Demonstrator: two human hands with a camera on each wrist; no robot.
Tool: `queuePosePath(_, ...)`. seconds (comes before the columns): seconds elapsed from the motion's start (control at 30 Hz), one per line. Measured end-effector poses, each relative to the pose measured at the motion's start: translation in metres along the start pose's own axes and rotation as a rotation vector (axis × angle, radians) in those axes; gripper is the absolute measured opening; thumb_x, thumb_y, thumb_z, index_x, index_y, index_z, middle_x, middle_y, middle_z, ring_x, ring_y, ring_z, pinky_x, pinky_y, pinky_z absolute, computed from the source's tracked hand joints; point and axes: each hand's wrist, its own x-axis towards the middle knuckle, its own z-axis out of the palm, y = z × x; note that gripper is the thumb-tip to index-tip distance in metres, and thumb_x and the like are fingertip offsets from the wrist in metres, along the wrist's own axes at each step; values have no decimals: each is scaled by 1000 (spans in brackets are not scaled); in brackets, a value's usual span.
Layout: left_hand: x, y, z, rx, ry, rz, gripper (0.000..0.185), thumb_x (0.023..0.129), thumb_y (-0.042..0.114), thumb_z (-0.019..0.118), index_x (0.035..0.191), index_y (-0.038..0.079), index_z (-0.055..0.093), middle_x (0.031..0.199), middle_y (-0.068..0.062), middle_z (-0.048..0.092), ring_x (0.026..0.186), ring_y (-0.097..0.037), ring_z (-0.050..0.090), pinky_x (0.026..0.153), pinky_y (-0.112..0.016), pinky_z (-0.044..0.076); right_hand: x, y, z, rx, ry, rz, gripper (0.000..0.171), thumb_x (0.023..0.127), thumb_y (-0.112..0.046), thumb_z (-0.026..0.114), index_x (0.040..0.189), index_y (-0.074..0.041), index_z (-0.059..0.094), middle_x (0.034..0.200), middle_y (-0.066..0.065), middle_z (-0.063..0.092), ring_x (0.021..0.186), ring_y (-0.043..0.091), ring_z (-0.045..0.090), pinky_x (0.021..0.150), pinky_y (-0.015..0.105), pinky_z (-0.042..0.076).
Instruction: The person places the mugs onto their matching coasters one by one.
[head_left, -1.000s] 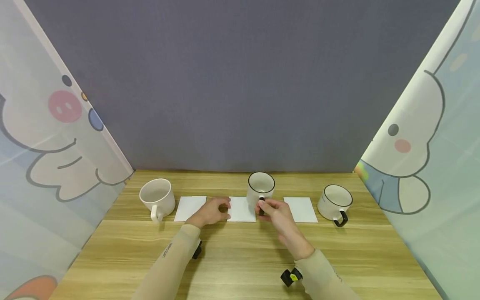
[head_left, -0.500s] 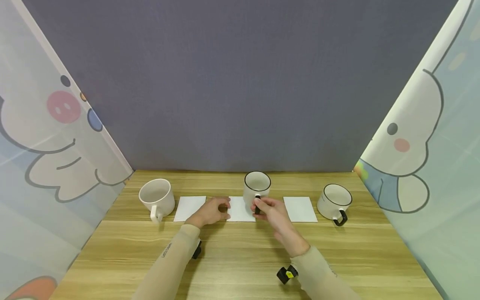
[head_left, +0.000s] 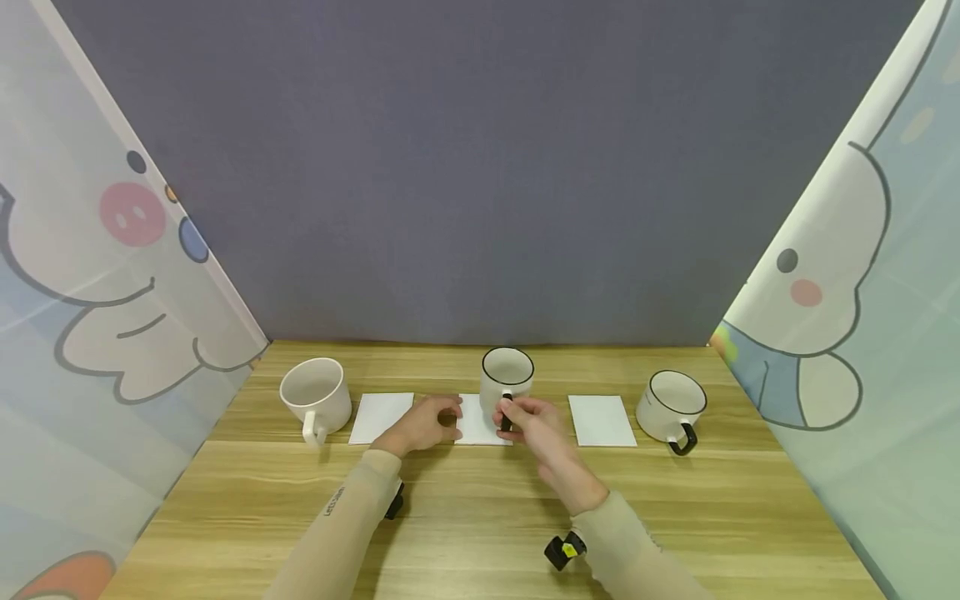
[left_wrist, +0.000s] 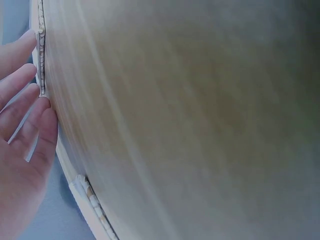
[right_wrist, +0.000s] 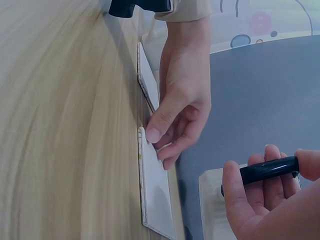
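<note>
while the right hand (head_left: 538,423) pinches the black handle (right_wrist: 267,170) of the middle mug (head_left: 506,379), that mug sits over the far right part of the middle white mat (head_left: 480,421) on the wooden counter (head_left: 480,517). fingers and thumb curl tight around the handle, a firm grip. left hand (head_left: 422,423) rests at the mat's left edge, fingers loosely bent, thumb tip touching the mat, holding nothing. a plain white mug (head_left: 315,396) stands far left beside another mat (head_left: 381,417), and a black-rimmed mug (head_left: 671,402) stands right of the third mat (head_left: 602,420).
</note>
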Motion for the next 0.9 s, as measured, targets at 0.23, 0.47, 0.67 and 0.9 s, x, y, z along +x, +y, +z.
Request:
queuePosePath(0.23, -1, 0, -1, 12, -1, -3, 20, 86, 17, 82, 100, 18, 68, 146, -8, 56, 141, -37, 43, 115, -54, 34, 2, 5, 5, 6, -13, 11, 32, 101, -12, 65, 113, 17, 63, 92, 11, 69, 90, 18, 66, 80, 35, 61)
queuePosePath(0.47, -1, 2, -1, 14, 2, -1, 18, 88, 15, 81, 101, 18, 68, 146, -8, 57, 140, -37, 44, 115, -54, 34, 5, 9, 10, -1, -5, 20, 28, 101, -12, 65, 110, 14, 66, 91, 10, 69, 89, 17, 66, 81, 36, 61)
queuePosePath(0.67, -1, 3, -1, 16, 1, 3, 19, 87, 14, 81, 102, 16, 69, 145, -10, 57, 139, -39, 44, 115, -55, 34, 6, 13, 13, -6, 7, 25, 28, 101, -12, 64, 112, 14, 66, 92, 10, 69, 89, 16, 65, 82, 38, 60)
queuePosePath(0.9, -2, 4, -1, 14, 6, -2, 18, 87, 14, 81, 101, 16, 69, 145, -10, 57, 139, -38, 45, 115, -55, 34, 8, 16, 17, -14, -1, 37, 31, 102, -14, 64, 114, 14, 65, 94, 11, 69, 90, 17, 65, 82, 36, 60)
